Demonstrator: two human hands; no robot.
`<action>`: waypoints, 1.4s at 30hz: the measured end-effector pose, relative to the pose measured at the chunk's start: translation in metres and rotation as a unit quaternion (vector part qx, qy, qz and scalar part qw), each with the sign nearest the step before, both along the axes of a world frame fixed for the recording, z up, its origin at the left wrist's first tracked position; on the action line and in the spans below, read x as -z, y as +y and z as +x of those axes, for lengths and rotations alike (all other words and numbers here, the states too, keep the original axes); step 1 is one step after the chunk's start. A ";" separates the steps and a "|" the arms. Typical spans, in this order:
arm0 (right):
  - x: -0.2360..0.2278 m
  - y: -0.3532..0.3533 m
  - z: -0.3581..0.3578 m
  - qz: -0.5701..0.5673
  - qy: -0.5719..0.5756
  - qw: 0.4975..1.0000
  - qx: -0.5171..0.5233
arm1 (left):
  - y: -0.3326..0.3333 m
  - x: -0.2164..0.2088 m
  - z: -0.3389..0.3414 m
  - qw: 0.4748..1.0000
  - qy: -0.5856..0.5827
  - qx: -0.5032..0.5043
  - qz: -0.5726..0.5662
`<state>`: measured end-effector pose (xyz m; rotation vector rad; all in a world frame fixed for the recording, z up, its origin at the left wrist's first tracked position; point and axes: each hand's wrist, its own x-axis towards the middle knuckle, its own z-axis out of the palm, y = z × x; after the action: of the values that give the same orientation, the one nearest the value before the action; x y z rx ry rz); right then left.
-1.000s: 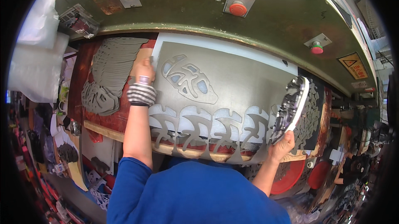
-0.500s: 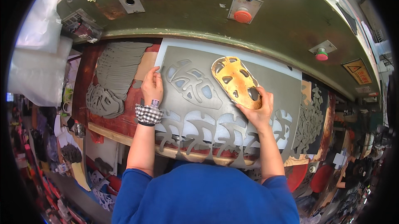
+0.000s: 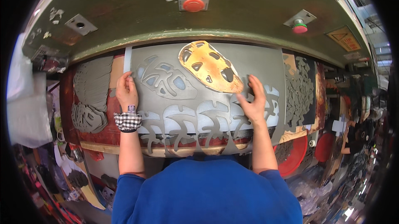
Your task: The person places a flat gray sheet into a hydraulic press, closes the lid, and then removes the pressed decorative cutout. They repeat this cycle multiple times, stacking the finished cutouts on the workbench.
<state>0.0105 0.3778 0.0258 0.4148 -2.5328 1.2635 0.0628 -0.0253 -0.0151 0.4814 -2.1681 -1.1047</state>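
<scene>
A yellow, rust-stained cutting die (image 3: 208,64), long with rounded ends and several holes, lies on a grey foam sheet (image 3: 257,61). My right hand (image 3: 254,101) is open beside the die's near right end; its fingers are spread and the thumb is slightly blurred. At the sheet's left edge, my left hand (image 3: 126,91) has its fingers bent and closed over the margin. Left of the die, a cut outline (image 3: 166,77) with openings shows pale blue board beneath. Along the near side, the sheet is a lattice of cut-out gaps (image 3: 178,118).
A green machine beam (image 3: 241,20) spans the far side, with a red push button (image 3: 193,3) and a green-and-pink one (image 3: 299,26). Stacked grey cut pieces (image 3: 93,78) lie at left, small grey scraps (image 3: 301,86) at right. A red tub (image 3: 293,155) stands below the table's right side.
My right hand has let go of the die and spread its fingers beside it. The board's far blue margin no longer shows beyond the sheet. The view has shifted right.
</scene>
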 end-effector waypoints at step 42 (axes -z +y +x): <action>-0.119 0.015 -0.136 0.021 0.318 0.906 0.279 | -0.013 0.025 0.027 0.973 -0.111 -0.094 -0.177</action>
<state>-0.1255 0.3927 0.1453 0.0656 -1.9107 0.7015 0.0898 -0.0382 -0.0402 0.6532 -2.3896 -0.5655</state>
